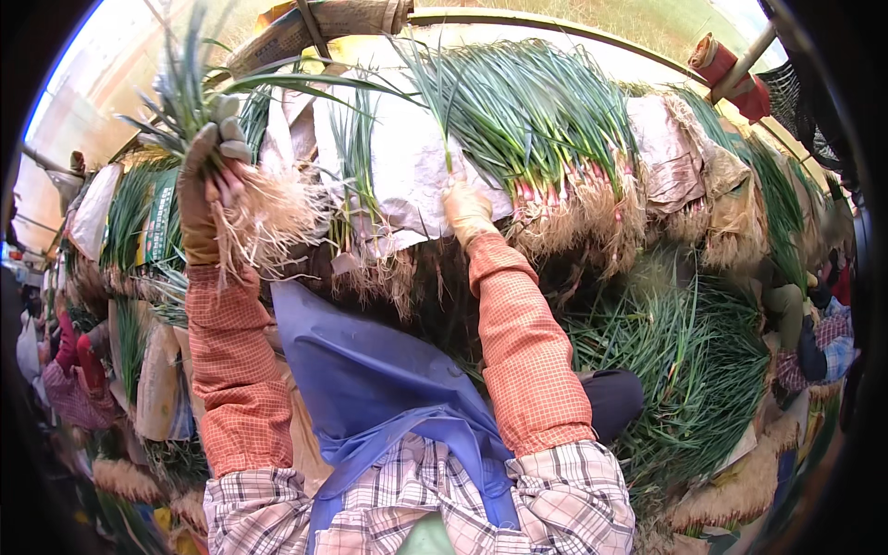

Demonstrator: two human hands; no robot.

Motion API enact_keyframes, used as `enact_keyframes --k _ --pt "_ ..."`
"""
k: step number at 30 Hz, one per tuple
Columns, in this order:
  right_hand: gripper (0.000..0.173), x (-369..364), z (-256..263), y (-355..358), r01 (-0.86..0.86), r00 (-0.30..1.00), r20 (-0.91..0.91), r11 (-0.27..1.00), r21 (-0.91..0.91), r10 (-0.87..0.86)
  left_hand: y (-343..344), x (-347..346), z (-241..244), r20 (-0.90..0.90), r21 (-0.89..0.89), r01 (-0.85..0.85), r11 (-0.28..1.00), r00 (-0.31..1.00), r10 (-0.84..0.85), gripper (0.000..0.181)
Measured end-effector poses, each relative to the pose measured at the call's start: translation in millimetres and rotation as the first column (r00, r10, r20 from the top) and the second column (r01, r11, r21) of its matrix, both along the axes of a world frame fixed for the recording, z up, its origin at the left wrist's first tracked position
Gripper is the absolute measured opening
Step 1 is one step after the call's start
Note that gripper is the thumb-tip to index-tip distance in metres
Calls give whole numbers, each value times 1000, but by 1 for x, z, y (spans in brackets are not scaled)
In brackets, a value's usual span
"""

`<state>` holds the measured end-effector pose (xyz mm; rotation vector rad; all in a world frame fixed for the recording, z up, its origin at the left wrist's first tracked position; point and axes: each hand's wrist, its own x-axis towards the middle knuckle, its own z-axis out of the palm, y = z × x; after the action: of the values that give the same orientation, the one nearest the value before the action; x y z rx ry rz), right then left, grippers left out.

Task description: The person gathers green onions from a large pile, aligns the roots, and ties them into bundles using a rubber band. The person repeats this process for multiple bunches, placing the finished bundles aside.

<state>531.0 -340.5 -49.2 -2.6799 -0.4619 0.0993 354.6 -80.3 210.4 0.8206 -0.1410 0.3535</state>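
Note:
My gloved left hand (225,142) is raised at the left, closed around a bunch of green onions (229,182). Its pale roots hang to the right and its green leaves stick up past the fingers. In front of me, my gloved right hand (468,211) pinches a single green onion stalk (447,149) near its root end, over a white woven sack (409,159). Just right of that hand, a thick row of green onions (541,132) lies with the roots toward me. A thinner group of green onions (357,152) lies on the sack's left part.
A large heap of green onions (680,361) lies on my right. A blue apron (374,368) covers my lap. Folded sacks (669,152) and more onion rows (132,208) continue along both sides. Other people sit at the far left (80,381) and far right (825,340).

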Motion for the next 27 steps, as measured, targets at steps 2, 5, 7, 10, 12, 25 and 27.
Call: enact_keyframes --k 2,5,7,10,12,25,27 --pt "31 -23 19 22 -145 989 -60 972 -187 136 16 4 18 90 176 -212 961 976 198 32" --pt "44 -46 15 35 -480 876 4 873 -84 482 28 32 34 18 -14 -40 999 999 40 29" --pt "49 -57 44 31 -550 805 -234 834 52 545 -1 49 29 -26 24 -71 997 997 72 30" --pt "36 -48 93 -20 -241 741 -393 762 601 544 -55 66 -8 -65 192 93 977 994 -82 38" --pt "22 -11 81 -71 -78 992 129 878 473 19 -81 73 -52 -201 271 103 957 978 -48 37" --pt "19 -10 71 -157 213 931 -361 727 653 51 -127 66 -181 -460 -314 73 947 860 -219 23" --pt "20 -34 64 -146 279 912 -410 759 588 -18 -146 50 -174 -444 -324 120 938 856 -263 26"
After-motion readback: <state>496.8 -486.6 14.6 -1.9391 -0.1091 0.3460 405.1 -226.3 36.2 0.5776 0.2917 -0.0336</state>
